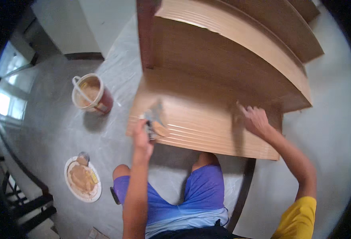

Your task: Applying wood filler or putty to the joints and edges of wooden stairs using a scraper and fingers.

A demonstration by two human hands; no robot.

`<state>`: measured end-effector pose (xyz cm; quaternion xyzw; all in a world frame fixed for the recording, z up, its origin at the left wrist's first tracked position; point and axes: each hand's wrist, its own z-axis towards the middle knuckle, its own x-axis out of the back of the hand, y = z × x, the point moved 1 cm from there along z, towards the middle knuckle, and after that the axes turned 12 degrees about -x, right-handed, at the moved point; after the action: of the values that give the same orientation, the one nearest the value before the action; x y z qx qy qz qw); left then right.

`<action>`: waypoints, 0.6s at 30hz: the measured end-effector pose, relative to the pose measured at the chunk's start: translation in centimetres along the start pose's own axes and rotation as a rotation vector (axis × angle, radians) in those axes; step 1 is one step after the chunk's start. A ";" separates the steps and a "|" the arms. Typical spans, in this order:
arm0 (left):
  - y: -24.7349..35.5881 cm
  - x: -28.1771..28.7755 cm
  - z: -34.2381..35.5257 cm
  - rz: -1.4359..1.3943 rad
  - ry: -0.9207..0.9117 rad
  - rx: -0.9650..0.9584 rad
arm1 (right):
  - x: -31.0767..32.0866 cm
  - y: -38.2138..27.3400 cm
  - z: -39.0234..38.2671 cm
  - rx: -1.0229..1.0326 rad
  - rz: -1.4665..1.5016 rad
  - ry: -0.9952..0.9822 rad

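Note:
My left hand [142, 137] is closed round a putty knife [154, 114], blurred by motion. Its broad greyish blade carries a lump of tan filler [160, 128] and hangs over the left part of a wooden stair tread [191, 115]. My right hand [257, 119] is above the right part of that tread. Its index finger points out towards the back of the step, the other fingers are partly bent, and I see nothing held in it. Whether the fingertip touches the wood I cannot tell.
More wooden steps [239, 30] rise beyond the tread. On the floor to the left stand a bucket [106, 104] with a white handle and a white oval plate [98, 194] of tan filler, a small scraper [83, 157] at its edge. Translucent sheeting [123, 59] covers floor beside the stairs.

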<state>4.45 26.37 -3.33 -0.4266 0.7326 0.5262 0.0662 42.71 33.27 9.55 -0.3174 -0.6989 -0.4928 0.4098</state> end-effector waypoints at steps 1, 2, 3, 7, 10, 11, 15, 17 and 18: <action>-0.7 -0.1 -0.8 0.059 -0.040 -0.068 | 2.5 -2.8 -0.7 0.052 0.222 -0.023; -1.5 -0.7 -1.7 0.109 -0.091 -0.127 | 4.8 -5.1 -1.7 0.228 0.589 0.113; -1.1 -2.6 -3.4 0.085 -0.123 -0.079 | 6.3 -6.9 -2.8 0.237 0.744 -0.004; 0.5 -4.1 -6.9 -0.096 -0.289 0.113 | 11.3 -12.3 -3.9 0.443 1.022 -0.254; 2.0 -3.7 -7.7 -0.141 -0.277 0.109 | 11.1 -13.0 -2.8 0.604 0.762 -0.113; 2.8 -3.2 -7.8 -0.136 -0.273 0.071 | 11.5 -12.9 -2.6 0.621 0.760 -0.120; 3.4 -0.1 -6.8 -0.100 -0.138 0.029 | 13.8 -13.2 -2.4 0.640 0.764 -0.073; 3.7 1.0 -6.5 0.142 -0.142 -0.128 | 14.9 -13.9 -2.5 0.620 0.900 -0.146; 6.2 -0.6 -7.7 0.255 -0.212 -0.161 | 15.1 -14.1 -2.5 0.593 0.999 -0.311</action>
<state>3.27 20.81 4.79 -0.2765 0.7250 0.6294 0.0415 24.36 27.11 17.32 -0.5479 -0.6247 0.0276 0.5557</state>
